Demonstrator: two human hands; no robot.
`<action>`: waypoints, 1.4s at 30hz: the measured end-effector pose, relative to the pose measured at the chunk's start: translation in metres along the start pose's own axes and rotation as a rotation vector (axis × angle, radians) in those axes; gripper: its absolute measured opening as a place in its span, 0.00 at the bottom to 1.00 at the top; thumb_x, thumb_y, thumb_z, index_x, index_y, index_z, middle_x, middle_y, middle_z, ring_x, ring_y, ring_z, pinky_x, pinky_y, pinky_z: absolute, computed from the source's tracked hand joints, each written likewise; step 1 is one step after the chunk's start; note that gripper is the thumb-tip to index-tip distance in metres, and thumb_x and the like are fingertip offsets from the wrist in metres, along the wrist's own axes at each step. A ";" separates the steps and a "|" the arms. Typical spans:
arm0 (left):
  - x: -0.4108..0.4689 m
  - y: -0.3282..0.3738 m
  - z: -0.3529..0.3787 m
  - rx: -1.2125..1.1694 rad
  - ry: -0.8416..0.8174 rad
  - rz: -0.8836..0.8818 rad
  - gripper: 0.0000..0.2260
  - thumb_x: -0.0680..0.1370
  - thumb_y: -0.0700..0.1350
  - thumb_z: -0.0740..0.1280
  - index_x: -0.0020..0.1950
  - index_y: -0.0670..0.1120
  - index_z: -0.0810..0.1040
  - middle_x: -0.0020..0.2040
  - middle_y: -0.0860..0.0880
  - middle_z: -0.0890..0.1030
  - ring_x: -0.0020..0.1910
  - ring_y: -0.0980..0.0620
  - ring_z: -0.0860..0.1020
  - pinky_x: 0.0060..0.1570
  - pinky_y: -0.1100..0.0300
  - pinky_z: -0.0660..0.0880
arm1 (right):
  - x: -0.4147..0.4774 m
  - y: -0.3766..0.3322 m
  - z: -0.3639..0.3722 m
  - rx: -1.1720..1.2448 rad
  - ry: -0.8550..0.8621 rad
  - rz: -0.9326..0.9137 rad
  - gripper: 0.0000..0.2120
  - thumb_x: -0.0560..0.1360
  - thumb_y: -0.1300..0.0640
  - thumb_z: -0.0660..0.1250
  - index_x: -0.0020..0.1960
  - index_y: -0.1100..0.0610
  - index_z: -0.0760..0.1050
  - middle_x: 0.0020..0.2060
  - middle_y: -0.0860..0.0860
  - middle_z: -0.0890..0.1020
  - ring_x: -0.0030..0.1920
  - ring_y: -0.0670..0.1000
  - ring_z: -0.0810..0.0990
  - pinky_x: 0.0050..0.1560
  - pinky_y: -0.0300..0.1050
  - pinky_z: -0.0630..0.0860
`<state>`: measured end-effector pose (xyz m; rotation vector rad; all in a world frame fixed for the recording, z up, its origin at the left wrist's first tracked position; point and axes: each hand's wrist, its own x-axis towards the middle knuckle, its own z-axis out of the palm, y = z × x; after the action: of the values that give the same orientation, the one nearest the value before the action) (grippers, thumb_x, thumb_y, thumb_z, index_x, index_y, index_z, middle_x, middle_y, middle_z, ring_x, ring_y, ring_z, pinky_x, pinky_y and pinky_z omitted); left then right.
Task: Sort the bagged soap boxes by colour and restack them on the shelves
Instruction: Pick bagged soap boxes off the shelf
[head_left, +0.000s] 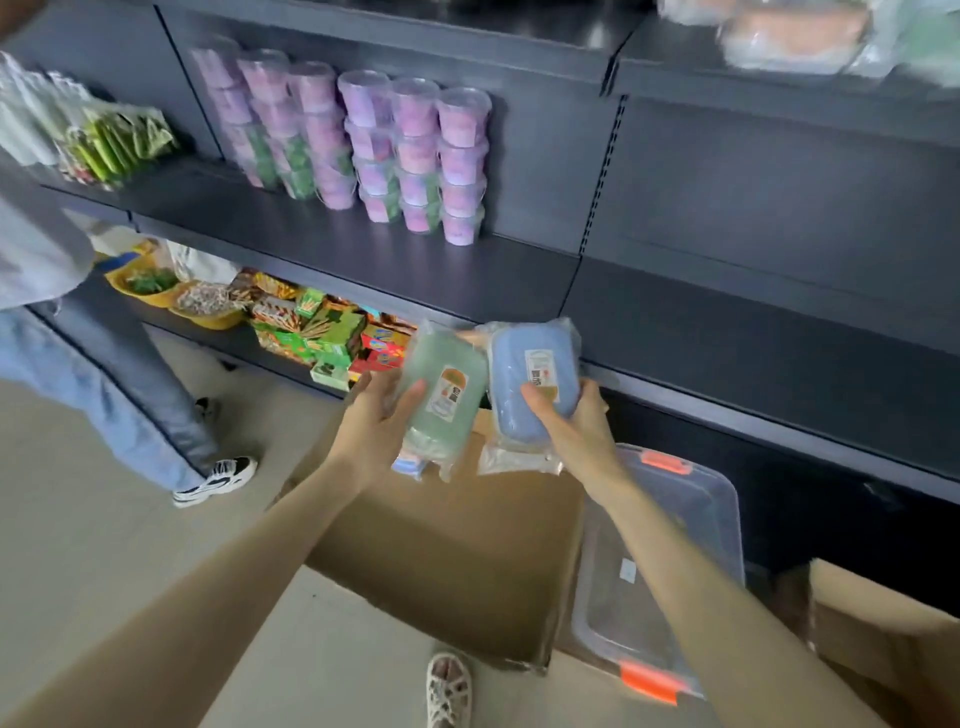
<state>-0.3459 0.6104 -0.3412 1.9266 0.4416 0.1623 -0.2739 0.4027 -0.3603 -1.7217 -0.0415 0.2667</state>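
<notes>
Held before the dark shelf (753, 312), the green soap box (441, 395) is gripped by the left hand (374, 421) and the blue soap box (530, 379) by the right hand (576, 426); both are judged light, rigid, slippery-bagged, best grasped across the sides.

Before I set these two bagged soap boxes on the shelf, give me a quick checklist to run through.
1. Left hand grips green soap box: ok.
2. Right hand grips blue soap box: ok.
3. One colour per hand: cannot tell; another bag peeks out under the green one.
4. Bare shelf board ahead of both hands: ok.
5. Other person stands off to the left, apart from the arms: ok.
</notes>
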 end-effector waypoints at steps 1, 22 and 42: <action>0.013 -0.015 -0.001 0.015 -0.016 -0.023 0.16 0.80 0.54 0.61 0.65 0.49 0.73 0.57 0.50 0.80 0.59 0.50 0.78 0.60 0.51 0.74 | 0.012 0.012 0.011 -0.008 -0.009 0.021 0.31 0.72 0.44 0.71 0.68 0.55 0.63 0.58 0.47 0.77 0.57 0.46 0.78 0.55 0.42 0.78; 0.197 -0.281 0.115 0.329 -0.372 -0.448 0.15 0.78 0.54 0.65 0.58 0.44 0.75 0.48 0.51 0.79 0.49 0.48 0.76 0.45 0.57 0.71 | 0.136 0.290 0.103 -0.295 0.320 0.628 0.30 0.72 0.38 0.67 0.61 0.60 0.73 0.55 0.59 0.77 0.56 0.60 0.77 0.52 0.52 0.76; 0.210 -0.342 0.176 0.485 -0.311 -0.271 0.09 0.80 0.39 0.61 0.58 0.36 0.71 0.51 0.38 0.76 0.53 0.41 0.71 0.43 0.58 0.60 | 0.176 0.362 0.100 -0.548 0.223 0.505 0.34 0.77 0.42 0.64 0.78 0.48 0.53 0.70 0.55 0.67 0.65 0.54 0.69 0.64 0.47 0.64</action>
<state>-0.1745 0.6509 -0.7427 2.2863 0.5609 -0.4538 -0.1674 0.4694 -0.7561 -2.2836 0.5349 0.4617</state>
